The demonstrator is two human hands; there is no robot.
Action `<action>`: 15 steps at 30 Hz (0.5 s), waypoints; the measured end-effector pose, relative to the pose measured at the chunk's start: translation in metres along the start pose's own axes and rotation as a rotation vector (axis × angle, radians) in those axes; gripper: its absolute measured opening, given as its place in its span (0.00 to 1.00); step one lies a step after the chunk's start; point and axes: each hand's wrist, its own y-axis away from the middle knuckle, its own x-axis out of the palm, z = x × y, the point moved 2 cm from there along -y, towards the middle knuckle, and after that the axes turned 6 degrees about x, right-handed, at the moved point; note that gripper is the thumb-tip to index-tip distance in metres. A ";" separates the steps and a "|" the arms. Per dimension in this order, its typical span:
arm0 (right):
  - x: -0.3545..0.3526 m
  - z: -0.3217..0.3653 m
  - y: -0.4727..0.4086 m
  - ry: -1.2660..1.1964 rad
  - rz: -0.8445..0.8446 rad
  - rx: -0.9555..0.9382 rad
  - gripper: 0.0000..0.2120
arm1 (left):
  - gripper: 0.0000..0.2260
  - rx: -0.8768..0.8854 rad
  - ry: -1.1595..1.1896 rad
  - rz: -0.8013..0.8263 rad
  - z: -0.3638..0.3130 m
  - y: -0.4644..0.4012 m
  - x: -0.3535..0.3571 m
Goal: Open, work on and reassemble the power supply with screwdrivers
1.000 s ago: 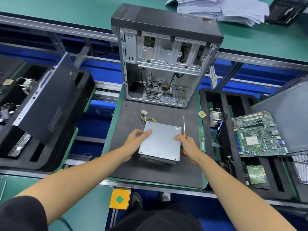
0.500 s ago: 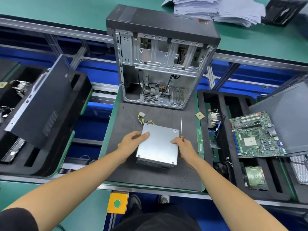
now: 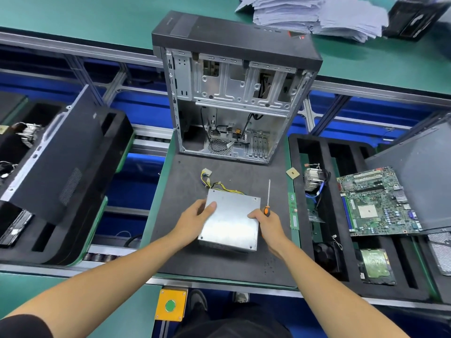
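Bright, even light falls from overhead, leaving only soft, short shadows on the dark mat (image 3: 219, 259). A dull sheen lies on the power supply (image 3: 231, 220) lid. Straight rails bow near the edges (wide-angle distortion), and the paper stack (image 3: 317, 15) at the far right corner is smeared with blur.

Open computer case (image 3: 234, 98) upright on mat; motherboard (image 3: 377, 201) in right tray; paper stack (image 3: 314, 13) behind.
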 end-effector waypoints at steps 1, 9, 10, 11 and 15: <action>0.000 0.000 0.000 0.007 -0.006 0.001 0.11 | 0.18 -0.001 -0.024 0.003 0.001 0.000 0.000; -0.004 -0.008 -0.005 0.045 0.000 -0.032 0.06 | 0.15 -0.004 -0.137 -0.004 0.000 0.001 0.002; -0.004 -0.009 -0.005 0.033 0.001 -0.038 0.06 | 0.15 -0.003 -0.145 -0.003 0.000 0.001 0.002; -0.005 -0.011 -0.005 0.027 -0.001 -0.045 0.08 | 0.16 0.003 -0.157 -0.006 0.001 0.000 0.002; -0.006 -0.011 -0.006 0.070 -0.004 -0.065 0.07 | 0.15 -0.009 -0.170 -0.035 0.002 0.001 0.004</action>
